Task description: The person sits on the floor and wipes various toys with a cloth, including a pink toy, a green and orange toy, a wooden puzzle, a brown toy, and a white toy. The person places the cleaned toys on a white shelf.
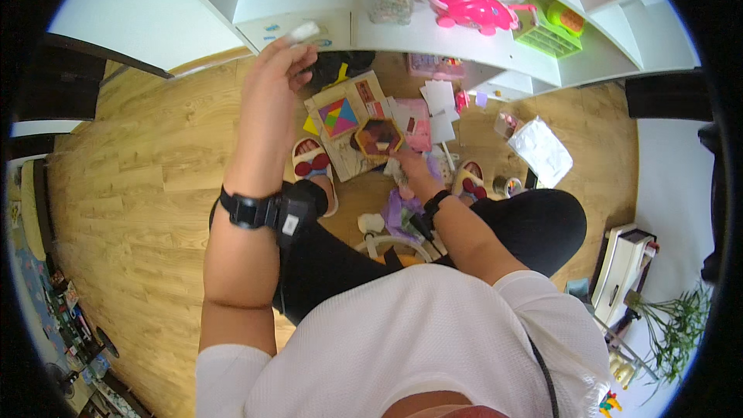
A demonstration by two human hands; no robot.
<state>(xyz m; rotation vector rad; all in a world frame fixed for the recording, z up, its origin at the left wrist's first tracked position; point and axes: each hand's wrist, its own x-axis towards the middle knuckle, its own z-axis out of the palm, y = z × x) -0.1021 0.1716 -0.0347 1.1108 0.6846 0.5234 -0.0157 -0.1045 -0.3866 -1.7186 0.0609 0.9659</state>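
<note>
My left hand (284,64) is raised before the lower shelf, its fingers on a small white object (303,32), blurred, in front of a white drawer (336,26). My right hand (408,162) reaches down to the floor and touches the edge of a hexagonal wooden tray (378,138); its fingertips are partly hidden, so the grip does not show. The tray lies over a flat wooden board (348,154) with a colourful tangram puzzle (338,118). White cards (440,98) and a pink folder (419,119) lie beside it.
A white shelf unit (464,52) holds a glass jar (395,3), a pink toy (476,10) and a green basket (548,32). Purple plastic bags (400,215), a silver-white packet (541,151) and a cup of pens (511,186) are on the floor around my slippered feet (313,168).
</note>
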